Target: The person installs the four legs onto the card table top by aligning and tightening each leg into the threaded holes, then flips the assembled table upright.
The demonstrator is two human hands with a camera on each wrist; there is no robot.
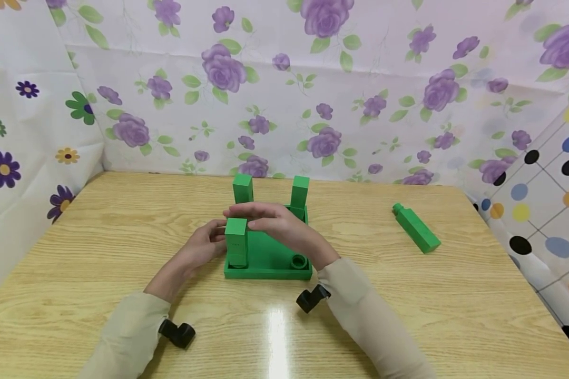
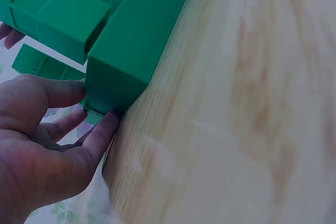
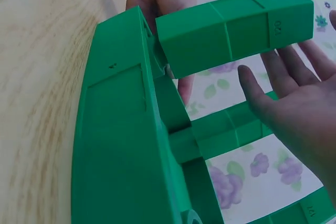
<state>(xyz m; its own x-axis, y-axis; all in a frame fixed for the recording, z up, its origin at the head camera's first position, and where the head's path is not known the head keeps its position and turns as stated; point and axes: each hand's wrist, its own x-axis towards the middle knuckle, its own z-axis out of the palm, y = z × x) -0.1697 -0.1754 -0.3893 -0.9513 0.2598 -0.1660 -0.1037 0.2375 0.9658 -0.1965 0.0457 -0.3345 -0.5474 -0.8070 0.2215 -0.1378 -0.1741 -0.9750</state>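
Note:
A green tray-like base (image 1: 267,273) with raised walls sits on the table. A square green post (image 1: 237,242) stands upright at its front left corner. Two more posts, the back left post (image 1: 243,188) and the back right post (image 1: 300,192), stand at the rear. At the front right corner is an uncovered round socket (image 1: 298,261). My left hand (image 2: 58,140) holds the base's left end between thumb and finger. My right hand (image 3: 302,93) reaches over the base, its straight fingers beside the upper end of the front left post. Its thumb is apart from the post.
A loose green post (image 1: 417,229) with a narrow round end lies on the table (image 1: 455,305) to the right. Flowered cloth (image 1: 284,105) hangs behind the table, and patterned cloths flank both sides. Each sleeve carries a black wrist camera.

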